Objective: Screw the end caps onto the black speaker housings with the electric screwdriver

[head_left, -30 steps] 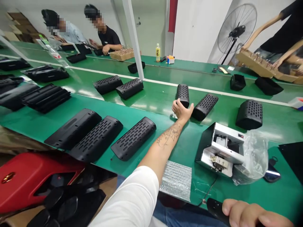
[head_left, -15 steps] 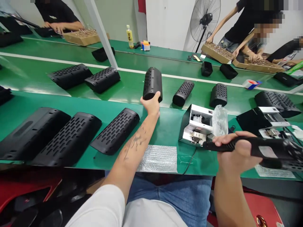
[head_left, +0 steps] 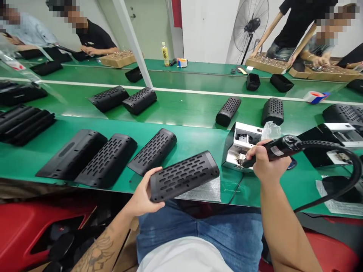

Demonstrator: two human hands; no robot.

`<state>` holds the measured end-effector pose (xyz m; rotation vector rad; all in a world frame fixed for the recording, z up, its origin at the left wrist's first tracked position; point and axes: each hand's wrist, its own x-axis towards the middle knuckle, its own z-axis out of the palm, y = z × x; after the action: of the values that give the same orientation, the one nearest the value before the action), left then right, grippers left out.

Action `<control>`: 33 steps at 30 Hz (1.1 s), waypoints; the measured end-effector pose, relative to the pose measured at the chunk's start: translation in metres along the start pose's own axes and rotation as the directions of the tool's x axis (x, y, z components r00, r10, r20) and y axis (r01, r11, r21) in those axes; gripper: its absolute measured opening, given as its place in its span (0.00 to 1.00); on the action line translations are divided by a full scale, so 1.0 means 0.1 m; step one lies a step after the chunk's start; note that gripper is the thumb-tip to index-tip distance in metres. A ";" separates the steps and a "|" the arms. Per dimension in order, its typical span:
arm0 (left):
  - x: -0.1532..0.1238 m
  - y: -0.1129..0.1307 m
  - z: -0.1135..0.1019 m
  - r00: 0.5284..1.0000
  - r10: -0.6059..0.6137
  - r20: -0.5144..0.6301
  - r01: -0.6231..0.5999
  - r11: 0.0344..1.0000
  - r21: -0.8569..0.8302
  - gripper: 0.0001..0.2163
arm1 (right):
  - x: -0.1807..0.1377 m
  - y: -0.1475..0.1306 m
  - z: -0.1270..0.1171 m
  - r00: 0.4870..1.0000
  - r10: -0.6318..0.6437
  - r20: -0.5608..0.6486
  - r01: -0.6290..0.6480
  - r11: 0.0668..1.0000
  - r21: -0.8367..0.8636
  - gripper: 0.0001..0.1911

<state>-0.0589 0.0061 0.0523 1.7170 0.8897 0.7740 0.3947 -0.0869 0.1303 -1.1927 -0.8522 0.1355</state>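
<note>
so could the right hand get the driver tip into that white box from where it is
Probably yes: the right hand holds the black driver with its tip already at the open face of the white box; nothing lies between them.

Black perforated speaker shell [head_left: 184, 175] held tilted above the lap; black corded tool [head_left: 279, 148] aloft.

Our left hand [head_left: 140, 198]: forearm raised, palm up, fingers curled in a grip | our right hand [head_left: 265, 164]: fist closed, wrist bent forward
</note>
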 end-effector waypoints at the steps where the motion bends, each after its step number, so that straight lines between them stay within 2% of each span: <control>1: -0.02 0.00 0.01 0.999 -0.019 0.048 0.019 1.000 0.003 0.52 | -0.02 -0.03 0.01 1.000 -0.001 -0.012 0.001 1.000 0.008 0.17; 4: 0.05 0.02 0.09 0.983 -0.048 0.175 0.049 0.999 0.001 0.51 | -0.06 -0.22 0.04 0.999 -0.009 -0.038 0.011 0.998 0.054 0.15; 6: 0.17 0.02 0.14 0.964 -0.028 0.264 0.028 1.000 0.005 0.50 | -0.12 -0.41 0.02 1.000 -0.029 -0.002 0.029 0.991 0.132 0.13; 8: 0.30 0.00 0.18 0.939 0.010 0.344 -0.020 0.999 0.027 0.51 | -0.21 -0.62 -0.02 0.993 -0.056 0.106 0.026 0.965 0.260 0.13; 11: 0.41 -0.07 0.20 0.911 0.069 0.406 -0.094 0.995 0.041 0.53 | -0.41 -0.89 -0.07 0.950 -0.081 0.302 -0.044 0.922 0.385 0.16; 15: 0.42 -0.17 0.22 0.876 0.104 0.471 -0.112 0.994 -0.011 0.53 | -0.67 -1.01 0.00 0.917 -0.084 0.390 -0.081 0.918 0.389 0.21; 20: 0.39 -0.23 0.24 0.884 0.137 0.446 -0.147 0.989 -0.013 0.53 | -0.74 -0.86 0.08 0.894 -0.054 0.446 -0.121 0.927 0.355 0.17; 25: 0.39 -0.29 0.26 0.891 0.179 0.417 -0.188 0.982 -0.020 0.53 | -0.71 -0.69 0.05 0.772 -0.079 0.631 -0.196 0.914 0.354 0.14; 31: 0.39 -0.34 0.30 0.897 0.250 0.365 -0.258 0.966 -0.026 0.54 | -0.87 -0.75 0.11 0.828 -0.058 0.558 -0.183 0.912 0.367 0.15; 33: 0.39 -0.36 0.32 0.899 0.266 0.348 -0.273 0.962 -0.030 0.54 | -0.89 -0.77 0.12 0.823 -0.074 0.563 -0.172 0.913 0.371 0.15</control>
<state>-0.0194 0.0315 0.0124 1.9446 0.4211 0.6097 0.3004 -0.1546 0.1519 -0.7725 -1.2423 0.7141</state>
